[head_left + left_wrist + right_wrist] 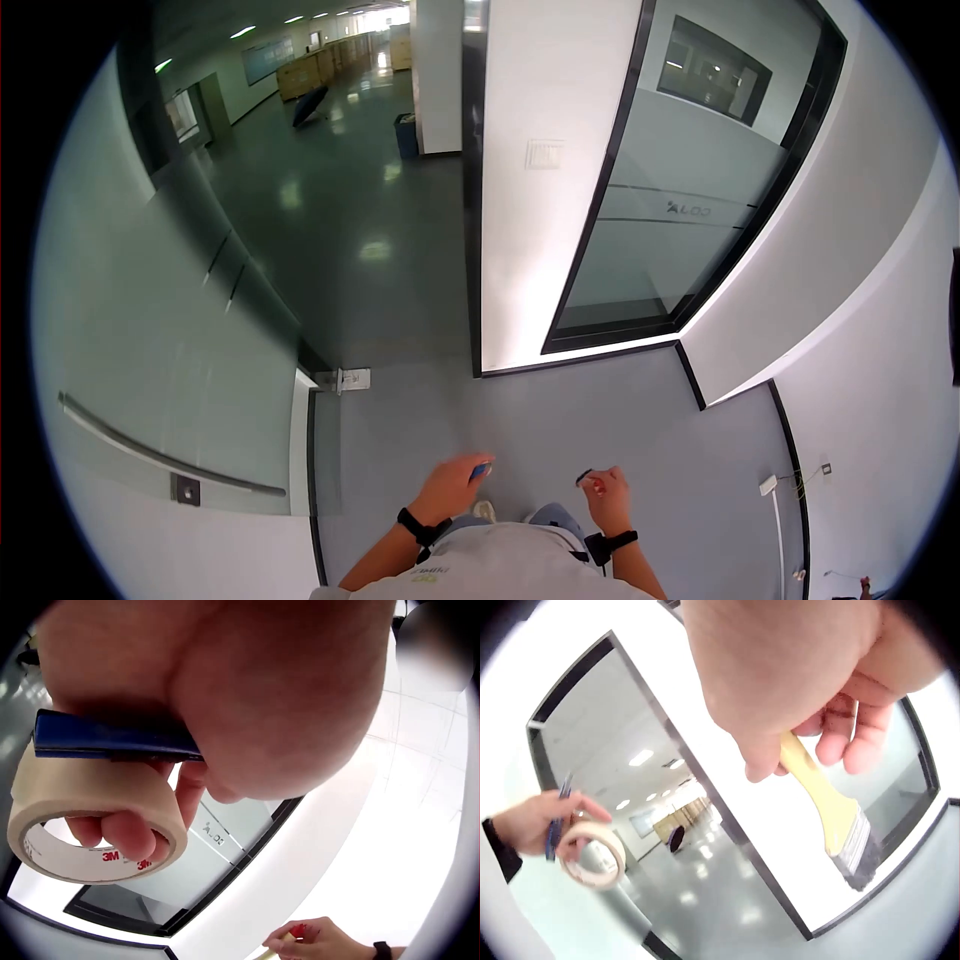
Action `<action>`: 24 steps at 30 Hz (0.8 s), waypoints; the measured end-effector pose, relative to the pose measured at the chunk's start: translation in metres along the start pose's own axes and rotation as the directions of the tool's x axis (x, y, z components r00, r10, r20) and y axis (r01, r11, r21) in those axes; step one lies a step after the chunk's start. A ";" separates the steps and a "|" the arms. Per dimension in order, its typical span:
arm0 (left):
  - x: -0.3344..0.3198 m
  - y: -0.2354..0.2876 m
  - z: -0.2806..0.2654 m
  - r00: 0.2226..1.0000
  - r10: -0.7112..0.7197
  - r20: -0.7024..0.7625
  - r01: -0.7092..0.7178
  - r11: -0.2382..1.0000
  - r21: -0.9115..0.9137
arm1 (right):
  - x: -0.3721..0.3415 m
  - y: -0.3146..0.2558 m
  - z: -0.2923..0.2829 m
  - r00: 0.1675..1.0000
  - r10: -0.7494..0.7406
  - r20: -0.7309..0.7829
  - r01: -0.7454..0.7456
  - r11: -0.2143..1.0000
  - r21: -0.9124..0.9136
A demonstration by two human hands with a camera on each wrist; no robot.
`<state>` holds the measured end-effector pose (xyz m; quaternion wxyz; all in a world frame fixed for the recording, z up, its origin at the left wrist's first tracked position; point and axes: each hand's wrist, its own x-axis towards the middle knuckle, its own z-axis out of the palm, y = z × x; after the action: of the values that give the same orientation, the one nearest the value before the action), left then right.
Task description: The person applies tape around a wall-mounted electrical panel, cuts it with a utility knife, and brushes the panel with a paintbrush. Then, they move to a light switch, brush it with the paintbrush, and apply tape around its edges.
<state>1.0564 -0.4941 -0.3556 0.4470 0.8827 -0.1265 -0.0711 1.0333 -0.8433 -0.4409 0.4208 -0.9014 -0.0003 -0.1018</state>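
Observation:
My left hand (450, 492) grips a roll of masking tape (82, 780) with 3M printed inside its core, fingertips hooked through the hole. Pressed between that palm and the roll is a slim blue tool (90, 738), its paler end poking up in the right wrist view. Thumb and fingers of my right hand (608, 500) pinch a paintbrush (832, 810) by its yellow handle. The brush's dark bristles point down and away. Both hands are held apart in front of my body, above the grey floor (420, 420).
To the left a frosted glass door (180, 350) with a long metal handle (165, 452) stands beside an opening to a wide hall. Ahead is a white wall (540, 240) with a switch plate (545, 154) and a glass panel (680, 200). Cables hang near a wall socket (826, 468) on the right.

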 end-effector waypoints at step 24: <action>0.266 0.044 -0.022 0.798 -0.366 -0.479 0.370 0.925 -0.090 | 0.519 -0.071 0.030 0.767 -0.606 0.211 0.521 0.780 0.348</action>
<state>1.3095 -0.5784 -0.3100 0.4382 0.8812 0.1635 0.0684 1.5409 -0.8183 -0.3105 0.4827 -0.7973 -0.3534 -0.0802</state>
